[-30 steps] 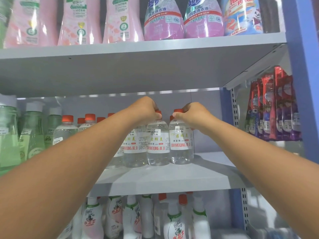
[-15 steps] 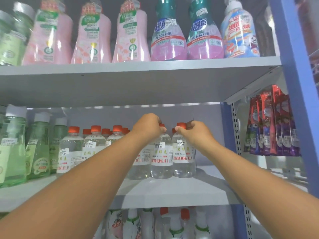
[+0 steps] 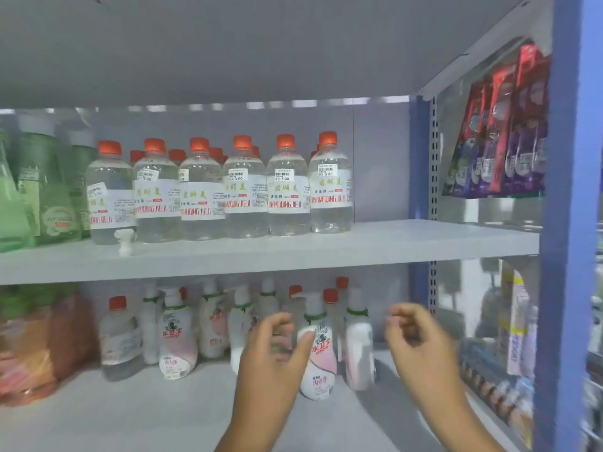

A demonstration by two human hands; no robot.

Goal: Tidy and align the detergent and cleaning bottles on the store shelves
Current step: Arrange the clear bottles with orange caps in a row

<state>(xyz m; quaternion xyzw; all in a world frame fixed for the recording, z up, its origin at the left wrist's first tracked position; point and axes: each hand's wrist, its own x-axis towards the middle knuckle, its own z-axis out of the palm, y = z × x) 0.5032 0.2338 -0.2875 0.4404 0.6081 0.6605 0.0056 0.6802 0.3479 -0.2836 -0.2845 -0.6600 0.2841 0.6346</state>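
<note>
- Reaching with my left hand [image 3: 277,350], fingers spread, empty, just before a white-and-pink pump bottle [image 3: 318,357].
- My right hand [image 3: 421,344] hovers loosely curled, holding nothing, beside it.
</note>
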